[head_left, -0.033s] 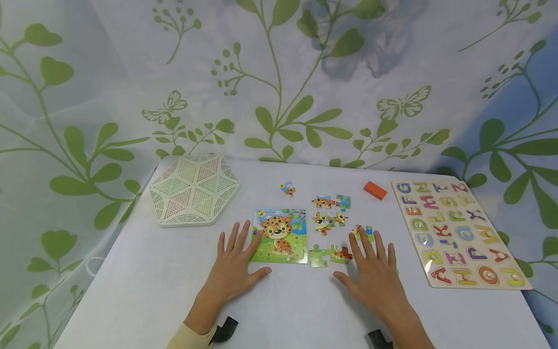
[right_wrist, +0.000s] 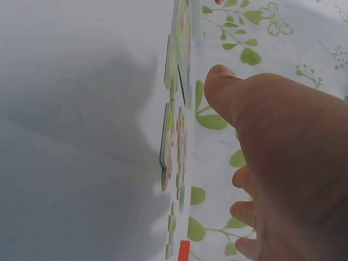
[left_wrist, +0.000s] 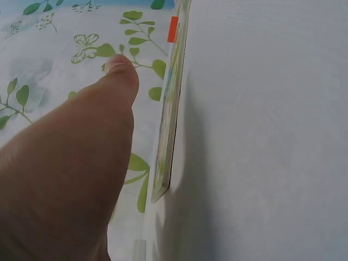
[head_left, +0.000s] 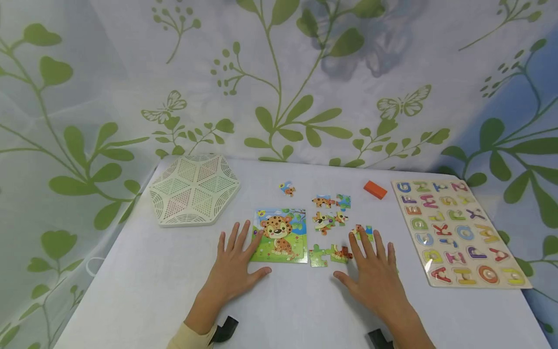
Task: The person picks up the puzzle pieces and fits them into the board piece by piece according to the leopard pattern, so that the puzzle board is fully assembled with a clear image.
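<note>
A square leopard picture board lies mid-table. My left hand is spread flat at its left side, the index fingertip overlapping the board's left edge in the head view. To the right of the board lie several loose jigsaw pieces: a green one, a leopard-face one and a blue one among them. My right hand is also spread, its fingertips overlapping a green and blue piece. Neither hand grips anything. The left wrist view shows the thumb beside the board's edge.
A white hexagonal perforated board stands at the back left. One small puzzle piece lies behind the picture board. An orange block sits at the back right, near a wooden alphabet board. A leaf-patterned curtain hangs behind the table.
</note>
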The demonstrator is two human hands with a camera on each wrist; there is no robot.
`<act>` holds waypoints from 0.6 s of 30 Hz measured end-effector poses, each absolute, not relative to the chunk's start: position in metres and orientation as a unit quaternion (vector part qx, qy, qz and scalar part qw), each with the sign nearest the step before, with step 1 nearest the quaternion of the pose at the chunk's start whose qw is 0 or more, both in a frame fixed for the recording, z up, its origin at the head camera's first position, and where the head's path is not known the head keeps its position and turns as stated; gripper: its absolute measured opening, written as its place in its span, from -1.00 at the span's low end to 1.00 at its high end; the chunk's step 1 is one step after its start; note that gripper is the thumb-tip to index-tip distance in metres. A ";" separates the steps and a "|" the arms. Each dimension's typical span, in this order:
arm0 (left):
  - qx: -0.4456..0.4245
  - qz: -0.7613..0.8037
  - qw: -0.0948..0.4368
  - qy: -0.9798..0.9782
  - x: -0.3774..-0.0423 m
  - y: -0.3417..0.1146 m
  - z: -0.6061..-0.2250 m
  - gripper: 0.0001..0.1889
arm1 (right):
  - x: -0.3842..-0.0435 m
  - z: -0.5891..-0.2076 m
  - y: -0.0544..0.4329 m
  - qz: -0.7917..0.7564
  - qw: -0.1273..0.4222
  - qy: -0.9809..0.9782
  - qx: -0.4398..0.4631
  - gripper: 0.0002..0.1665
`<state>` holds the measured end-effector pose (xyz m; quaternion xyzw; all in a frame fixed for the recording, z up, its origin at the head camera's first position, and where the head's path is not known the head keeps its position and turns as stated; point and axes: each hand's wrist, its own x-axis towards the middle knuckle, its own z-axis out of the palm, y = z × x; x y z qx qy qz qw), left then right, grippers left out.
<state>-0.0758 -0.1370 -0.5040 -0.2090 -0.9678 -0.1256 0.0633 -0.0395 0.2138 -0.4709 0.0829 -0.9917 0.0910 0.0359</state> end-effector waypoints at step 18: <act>-0.213 -0.207 -0.033 -0.954 -0.118 -0.141 -0.523 0.35 | -0.161 -0.431 0.204 0.304 -0.039 -0.940 0.152 -0.31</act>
